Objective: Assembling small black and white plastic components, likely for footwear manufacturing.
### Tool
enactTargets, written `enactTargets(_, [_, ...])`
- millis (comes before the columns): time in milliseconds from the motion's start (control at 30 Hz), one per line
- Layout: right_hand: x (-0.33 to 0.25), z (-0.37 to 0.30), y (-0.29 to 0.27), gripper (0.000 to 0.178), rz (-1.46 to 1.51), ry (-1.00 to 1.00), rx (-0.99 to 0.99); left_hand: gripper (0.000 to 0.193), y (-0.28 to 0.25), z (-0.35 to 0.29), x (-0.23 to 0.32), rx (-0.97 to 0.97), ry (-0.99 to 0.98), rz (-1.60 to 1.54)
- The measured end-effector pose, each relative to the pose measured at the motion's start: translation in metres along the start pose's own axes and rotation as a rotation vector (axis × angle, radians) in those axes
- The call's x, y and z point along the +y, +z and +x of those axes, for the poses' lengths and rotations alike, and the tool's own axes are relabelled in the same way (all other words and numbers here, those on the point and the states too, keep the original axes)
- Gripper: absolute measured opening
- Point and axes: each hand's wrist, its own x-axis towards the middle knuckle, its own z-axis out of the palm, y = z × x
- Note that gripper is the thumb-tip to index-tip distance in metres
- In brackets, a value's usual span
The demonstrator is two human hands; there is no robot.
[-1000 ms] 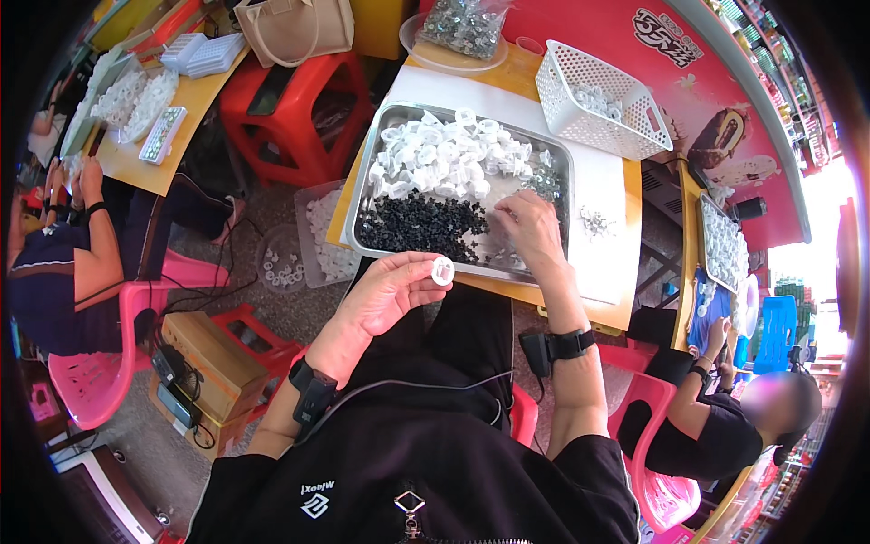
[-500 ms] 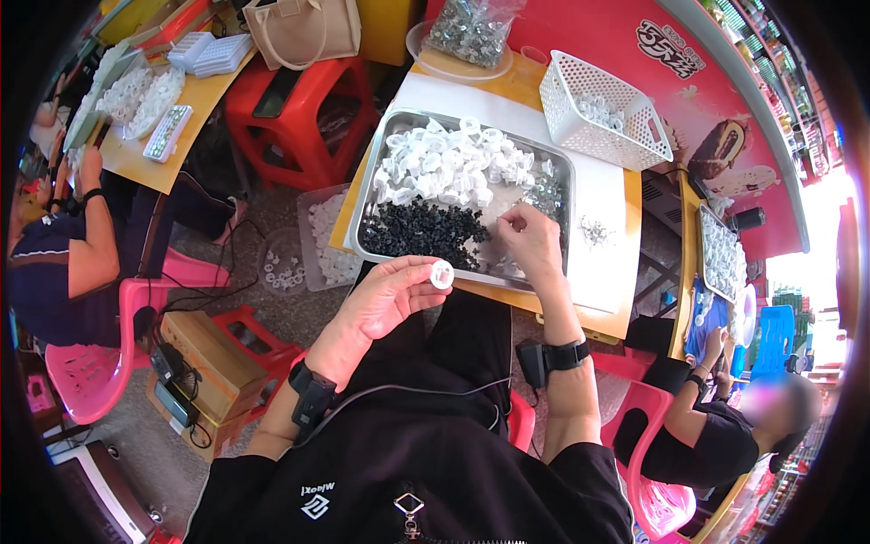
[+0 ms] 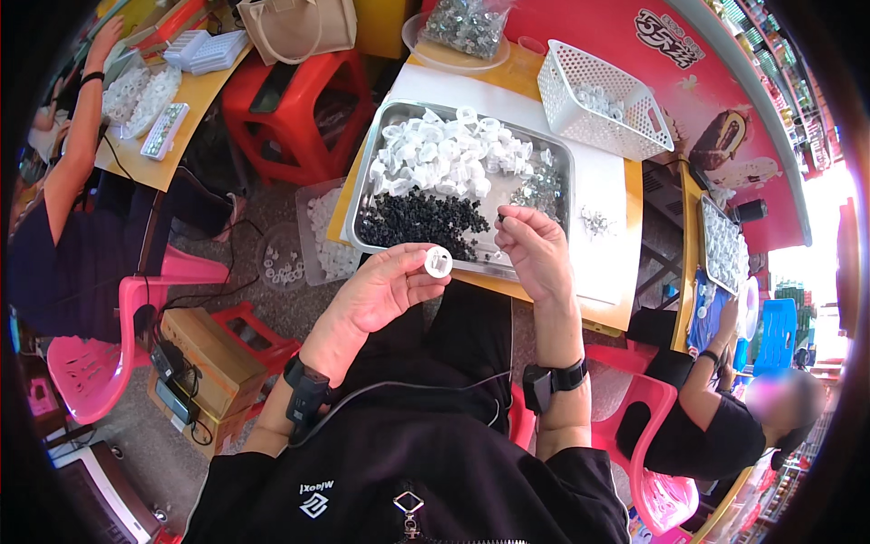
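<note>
Left hand holds white round piece at near edge of tray.
Gripped by its rim, presumably to keep the face clear; right hand, pinched narrowly on a small black part, sits toward the near-right corner.

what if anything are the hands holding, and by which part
Left hand: round white piece, pinched at its left rim. Right hand: small black piece, pinched; exact part unclear.
</note>
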Motion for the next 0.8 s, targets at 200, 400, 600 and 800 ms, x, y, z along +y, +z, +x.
enactTargets(200, [0.003, -0.015, 0.011, 0.019, 0.083, 0.010, -0.054, 0.026, 0.009, 0.003, 0.007, -0.008, 0.022, -0.026])
enactTargets(400, [0.007, -0.018, 0.018, 0.014, 0.292, 0.077, -0.147, 0.023, 0.013, 0.002, 0.007, -0.040, 0.001, -0.080])
enactTargets(600, [0.005, -0.022, 0.014, 0.008, 0.321, 0.138, -0.056, 0.024, 0.016, 0.003, 0.004, -0.037, -0.017, -0.066])
enactTargets(800, [0.003, -0.024, 0.020, 0.009, 0.337, 0.099, -0.037, 0.025, 0.012, 0.003, 0.001, -0.026, -0.022, -0.052])
